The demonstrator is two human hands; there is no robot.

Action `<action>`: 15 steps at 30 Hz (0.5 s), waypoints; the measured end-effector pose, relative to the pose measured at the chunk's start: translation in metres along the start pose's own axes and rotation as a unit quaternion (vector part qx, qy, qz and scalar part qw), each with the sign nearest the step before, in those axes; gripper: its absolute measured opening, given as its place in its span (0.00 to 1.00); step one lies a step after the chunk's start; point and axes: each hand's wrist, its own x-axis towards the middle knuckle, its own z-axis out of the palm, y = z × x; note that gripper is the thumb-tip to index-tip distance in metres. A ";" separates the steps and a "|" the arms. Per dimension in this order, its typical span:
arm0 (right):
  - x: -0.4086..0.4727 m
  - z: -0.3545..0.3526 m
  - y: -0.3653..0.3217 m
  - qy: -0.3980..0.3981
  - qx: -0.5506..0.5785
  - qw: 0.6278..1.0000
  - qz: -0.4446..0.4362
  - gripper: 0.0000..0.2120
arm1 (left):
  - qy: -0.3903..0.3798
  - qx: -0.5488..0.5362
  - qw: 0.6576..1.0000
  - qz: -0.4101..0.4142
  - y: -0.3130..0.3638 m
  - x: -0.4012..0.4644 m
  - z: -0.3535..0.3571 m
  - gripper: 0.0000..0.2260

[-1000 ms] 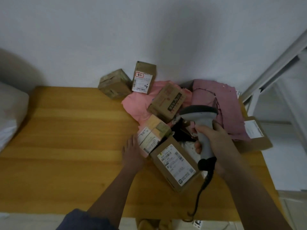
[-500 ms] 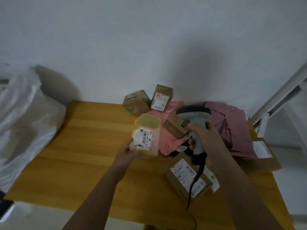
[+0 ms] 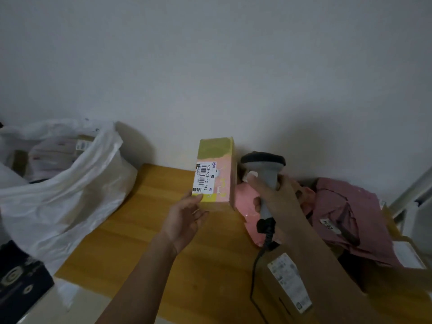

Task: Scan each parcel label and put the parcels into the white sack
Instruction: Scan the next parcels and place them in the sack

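Parcel (image 3: 214, 173) stands upright at frame centre, long axis vertical, gripped at its base by the left hand (image 3: 187, 217). Just right, the right hand (image 3: 278, 197) clasps the scanner (image 3: 265, 174), seemingly aimed past its label (image 3: 203, 176). White sack (image 3: 70, 183) lies far left.

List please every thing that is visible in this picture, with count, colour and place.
held parcel: one, yellow-pink, raised above table
scanner: one, grey, right of held parcel
white sack: one, left of table, parcels inside
table: one, wooden
brown box: one, labelled, near table edge
pink mailers: several, right side
dark box: one, lower left
left hand: holds parcel from below
right hand: grips scanner
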 end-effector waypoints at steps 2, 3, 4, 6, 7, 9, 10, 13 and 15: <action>-0.001 0.010 0.000 -0.018 -0.018 1.000 -0.007 0.35 | -0.016 -0.006 1.000 0.017 0.001 -0.005 0.005 0.37; -0.003 0.015 -0.001 -0.025 -0.023 0.999 -0.012 0.39 | -0.028 -0.015 0.999 0.021 0.001 -0.007 0.008 0.37; -0.005 0.021 -0.001 -0.029 -0.024 0.999 -0.018 0.42 | -0.041 -0.018 0.999 0.020 0.001 -0.010 0.013 0.36; -0.008 0.029 -0.001 -0.032 -0.022 0.999 -0.035 0.44 | -0.062 -0.002 0.998 0.018 0.001 -0.012 0.022 0.34; -0.008 0.032 -0.002 -0.031 -0.020 0.998 -0.041 0.43 | -0.069 0.005 0.997 0.016 0.001 -0.011 0.025 0.34; -0.006 0.033 -0.003 -0.026 -0.010 0.999 -0.040 0.42 | -0.082 0.009 0.996 0.011 0.000 -0.012 0.027 0.35; -0.005 0.033 -0.004 -0.023 -0.003 0.999 -0.035 0.41 | -0.087 0.019 0.996 0.008 -0.001 -0.013 0.027 0.35; -0.001 0.030 -0.007 -0.015 -0.006 0.999 -0.031 0.38 | -0.101 0.071 0.992 -0.006 0.001 -0.017 0.025 0.36; 0.003 0.025 -0.011 -0.011 -0.020 1.000 -0.020 0.34 | -0.097 0.081 0.992 -0.007 0.009 -0.017 0.020 0.35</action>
